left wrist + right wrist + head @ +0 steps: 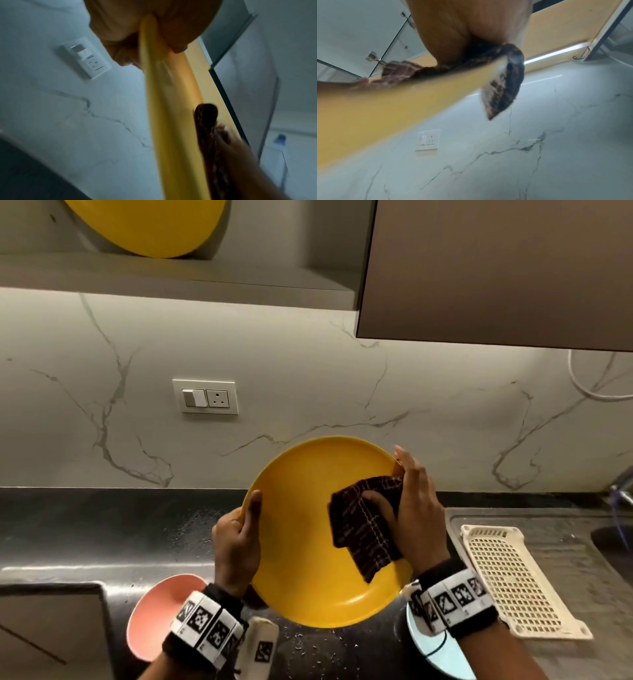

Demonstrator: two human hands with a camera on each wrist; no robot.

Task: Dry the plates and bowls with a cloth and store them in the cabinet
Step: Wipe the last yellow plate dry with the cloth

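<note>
I hold the yellow plate up over the dark desk, tilted toward me, near the middle of the scene. My left hand grips its left rim, thumb on the face and fingers curled behind; the left wrist view shows the rim pinched between thumb and fingers. My right hand holds the dark checked cloth wrapped over the plate's right rim, thumb pressing cloth on the face, fingers behind. In the right wrist view a cloth corner hangs off the back of the rim.

On the desk, a pink bowl sits near left under my left wrist, and a pale blue dish near right under my right wrist. A cream rack lies at right on the steel drainboard. Far above left, another yellow plate leans upright on the open shelf, beside a closed cabinet door. A switch plate is on the marble wall.
</note>
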